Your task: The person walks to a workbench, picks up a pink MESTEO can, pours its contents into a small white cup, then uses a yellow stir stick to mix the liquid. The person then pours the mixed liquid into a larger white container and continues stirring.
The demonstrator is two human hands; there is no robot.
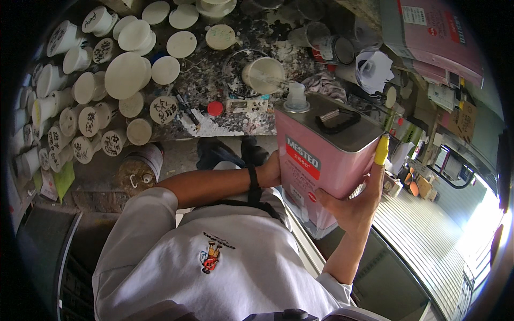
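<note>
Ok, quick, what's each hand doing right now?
Left hand: at the pink can's side, fingers hidden, so its grip can't be told.
Right hand: holding the pink can, thumb across its front.

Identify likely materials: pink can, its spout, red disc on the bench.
Pink can: probably painted sheet metal; bare-looking top has a grey sheen. Spout: likely plastic, glossy, as it looks translucent. Red disc: perhaps plastic, evenly coloured; too small to judge finish.

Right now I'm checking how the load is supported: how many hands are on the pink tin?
2: the left hand at the tin's left side, its fingers mostly hidden; the right hand against its right side. Anything behind the tin is hidden.
</note>
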